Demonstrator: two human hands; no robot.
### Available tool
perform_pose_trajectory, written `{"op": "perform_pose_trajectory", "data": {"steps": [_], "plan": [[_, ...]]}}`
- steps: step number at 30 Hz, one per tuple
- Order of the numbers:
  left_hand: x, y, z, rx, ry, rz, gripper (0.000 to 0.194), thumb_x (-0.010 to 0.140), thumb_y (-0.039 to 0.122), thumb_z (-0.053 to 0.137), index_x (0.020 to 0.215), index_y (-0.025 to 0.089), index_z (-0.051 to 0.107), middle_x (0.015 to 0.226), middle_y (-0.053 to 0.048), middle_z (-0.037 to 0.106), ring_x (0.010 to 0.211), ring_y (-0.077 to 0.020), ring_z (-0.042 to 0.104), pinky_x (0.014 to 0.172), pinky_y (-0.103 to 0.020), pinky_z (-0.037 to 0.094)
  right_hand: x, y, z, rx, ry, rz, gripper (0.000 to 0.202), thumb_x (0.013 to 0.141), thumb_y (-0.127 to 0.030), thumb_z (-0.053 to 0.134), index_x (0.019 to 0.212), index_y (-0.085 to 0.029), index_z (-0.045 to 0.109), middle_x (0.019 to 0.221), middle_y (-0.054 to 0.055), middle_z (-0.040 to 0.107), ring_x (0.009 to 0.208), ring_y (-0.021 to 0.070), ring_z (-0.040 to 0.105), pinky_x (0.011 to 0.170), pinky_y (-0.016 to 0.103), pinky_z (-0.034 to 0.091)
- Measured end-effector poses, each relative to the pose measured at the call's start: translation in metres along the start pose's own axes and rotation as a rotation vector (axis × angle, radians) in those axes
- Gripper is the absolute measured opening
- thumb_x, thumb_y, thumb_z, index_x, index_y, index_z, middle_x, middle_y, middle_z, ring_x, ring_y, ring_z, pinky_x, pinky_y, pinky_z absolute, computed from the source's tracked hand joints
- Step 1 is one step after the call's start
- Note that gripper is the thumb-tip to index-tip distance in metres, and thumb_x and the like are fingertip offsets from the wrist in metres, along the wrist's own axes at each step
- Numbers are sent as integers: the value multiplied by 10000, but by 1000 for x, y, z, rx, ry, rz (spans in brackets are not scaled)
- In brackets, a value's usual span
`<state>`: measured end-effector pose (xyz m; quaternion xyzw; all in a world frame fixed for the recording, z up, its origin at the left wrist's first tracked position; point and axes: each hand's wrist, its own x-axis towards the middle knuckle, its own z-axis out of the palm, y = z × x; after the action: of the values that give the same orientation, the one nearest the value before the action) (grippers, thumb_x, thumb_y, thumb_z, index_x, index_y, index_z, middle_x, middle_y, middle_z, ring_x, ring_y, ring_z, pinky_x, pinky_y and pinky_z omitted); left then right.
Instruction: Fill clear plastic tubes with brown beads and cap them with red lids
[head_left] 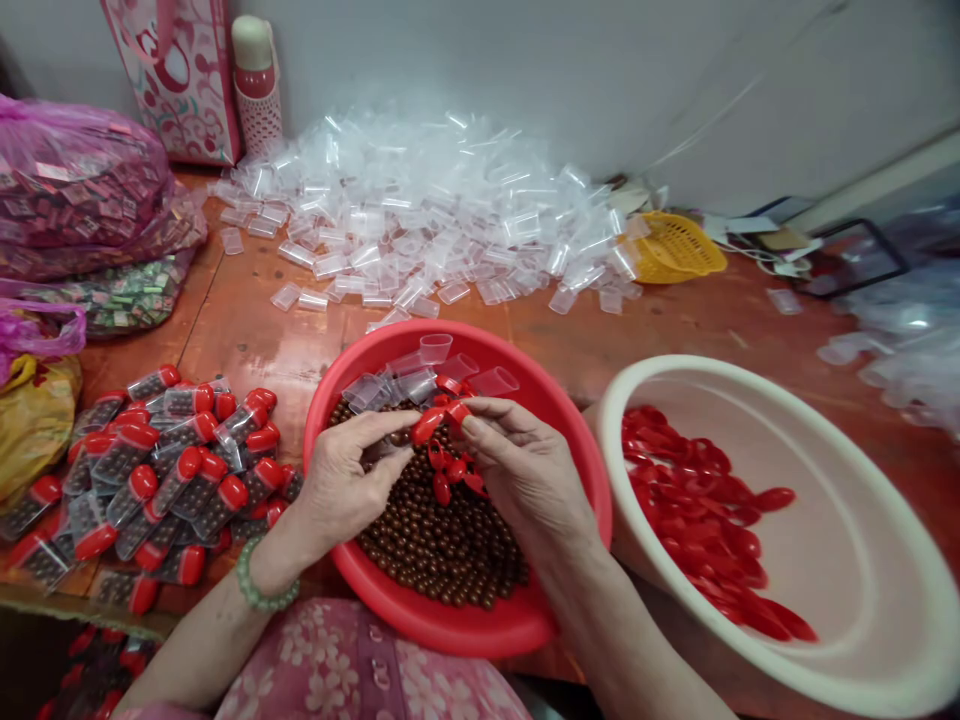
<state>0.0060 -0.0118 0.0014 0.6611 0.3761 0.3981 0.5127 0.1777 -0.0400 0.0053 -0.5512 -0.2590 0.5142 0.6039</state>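
My left hand [352, 480] reaches over the red basin [450, 640], its thumb and index finger closed at a glossy red cap [427, 426]. Something clear shows between those fingers, but I cannot make out its shape. My right hand [525, 465] pinches another red cap [456, 413] right beside the first. Below both hands, small brown beads [442, 545] fill the basin's bottom. Several loose red caps [448, 468] lie on the beads under my fingers. Clear plastic tubes [420, 380] rest at the basin's far side.
Left of the basin lies a pile of bead-filled tubes with red caps [180, 470]. A white basin [847, 480] of red caps [697, 510] stands to the right. Behind are heaped clear tubes [450, 220], a yellow basket [675, 250], a bottle [257, 90] and pink bags [82, 180].
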Motion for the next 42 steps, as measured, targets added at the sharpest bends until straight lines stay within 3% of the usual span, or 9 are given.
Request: {"op": "perform_pose_trajectory", "data": {"steps": [5, 12, 18, 20, 24, 30, 34, 38, 42], "plan": [[-4, -6, 10, 196, -43, 223, 318, 830, 41, 541, 1100, 129, 684, 1032, -90, 731, 949, -172, 678, 891, -294, 528, -4, 6, 13, -6, 17, -85, 180, 675, -288, 822, 840, -263, 754, 848, -20, 763, 784, 102, 689, 805, 236, 542], [-7, -6, 8, 185, -53, 183, 320, 824, 45, 527, 1077, 168, 679, 965, -56, 719, 886, -158, 668, 836, -281, 526, -15, 6, 18, -416, -12, -369, 111, 846, -306, 664, 902, -241, 734, 859, 4, 751, 797, 151, 688, 800, 314, 551], [-6, -5, 5, 172, -77, 117, 203, 812, 55, 512, 908, 137, 670, 861, -47, 690, 782, -145, 635, 745, -255, 506, -15, 12, 13, -699, -59, -598, 276, 774, -331, 740, 1020, -228, 668, 911, 22, 733, 786, 173, 681, 782, 338, 547], [-5, -4, 5, 147, -117, 76, 168, 823, 81, 519, 889, 134, 665, 812, -37, 675, 757, -142, 627, 725, -251, 501, -12, 11, 10, -726, -48, -595, 218, 788, -312, 727, 979, -227, 664, 856, 10, 723, 731, 156, 667, 744, 321, 543], [-2, -2, 3, -37, -154, -101, 331, 825, 162, 600, 1155, 145, 617, 976, -49, 714, 870, -158, 668, 826, -271, 513, -8, 5, 5, -732, -43, -541, 151, 842, -320, 668, 960, -226, 669, 831, 9, 707, 684, 141, 640, 682, 298, 532], [2, 3, -5, -395, -226, -352, 283, 813, 233, 644, 1081, 143, 631, 939, -61, 723, 862, -156, 683, 836, -285, 518, 4, -9, -8, -700, -256, -458, 223, 840, -274, 672, 1062, -247, 672, 962, 33, 702, 843, 167, 657, 776, 319, 535], [3, 0, -9, -571, -254, -367, 331, 839, 280, 633, 1142, 152, 595, 943, -61, 698, 837, -130, 667, 836, -275, 514, 11, -29, -11, -670, -359, -504, 232, 808, -240, 702, 1033, -292, 717, 971, 34, 684, 932, 180, 643, 830, 324, 531], [3, -3, -10, -587, -276, -396, 393, 827, 290, 658, 1193, 160, 596, 908, -57, 687, 858, -138, 655, 849, -277, 500, 13, -49, -7, -796, -533, -489, 233, 808, -255, 697, 1035, -293, 732, 948, 47, 706, 880, 191, 662, 803, 336, 548], [4, -2, -9, -572, -317, -403, 369, 809, 265, 669, 1158, 154, 628, 975, -65, 685, 877, -144, 650, 846, -275, 494, 14, -54, -1, -844, -590, -540, 200, 815, -247, 684, 1008, -270, 730, 901, 39, 720, 821, 179, 670, 756, 310, 548]]}}
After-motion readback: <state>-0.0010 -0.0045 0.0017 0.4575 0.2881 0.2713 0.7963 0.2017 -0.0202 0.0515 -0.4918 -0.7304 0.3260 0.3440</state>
